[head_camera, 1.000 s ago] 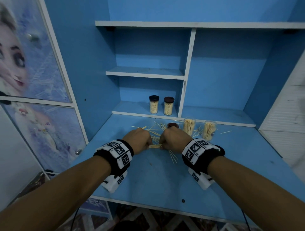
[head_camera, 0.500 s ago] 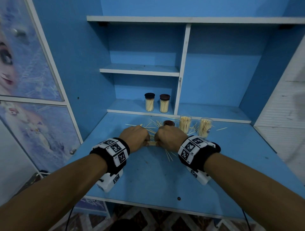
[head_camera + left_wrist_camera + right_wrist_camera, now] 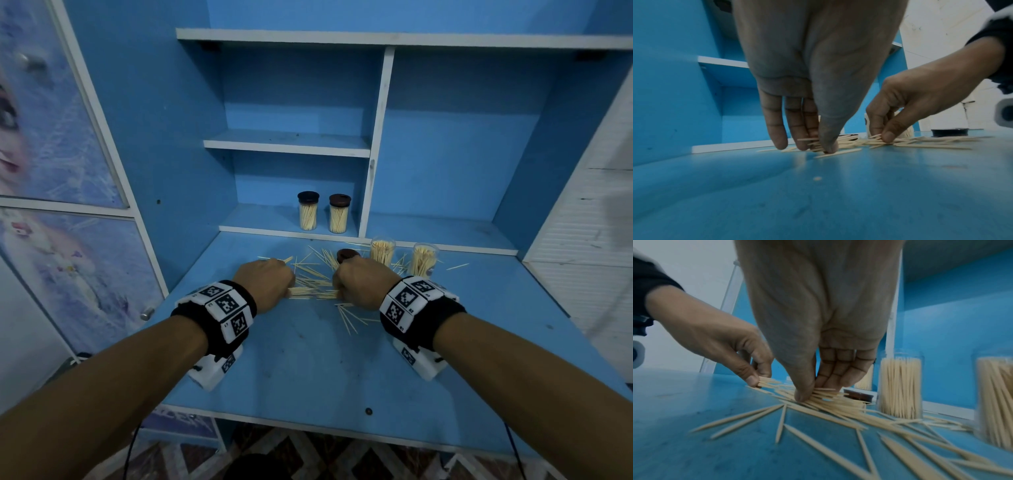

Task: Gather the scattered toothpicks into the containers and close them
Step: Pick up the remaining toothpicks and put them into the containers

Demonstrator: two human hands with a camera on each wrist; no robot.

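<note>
On the blue desk (image 3: 308, 359), I have my left hand (image 3: 265, 282) and right hand (image 3: 363, 282) down at opposite ends of one loose bundle of toothpicks (image 3: 313, 293), each pinching it between thumb and fingertips (image 3: 825, 146); the right thumb (image 3: 802, 395) presses its end flat to the desk. The bundle's long axis runs straight from one hand to the other, so the coming move, as I judge it, is to squeeze the ends together and lift with both hands level. More toothpicks lie scattered ahead of and beside my right hand. The two open jars (image 3: 382, 251), already well filled and standing upright, are just beyond my right hand, which makes it the nearer one for the drop. A dark lid (image 3: 346, 255) lies ahead of the same hand, just left of the jars. Two capped jars (image 3: 323, 214) wait on the shelf farther back
</note>
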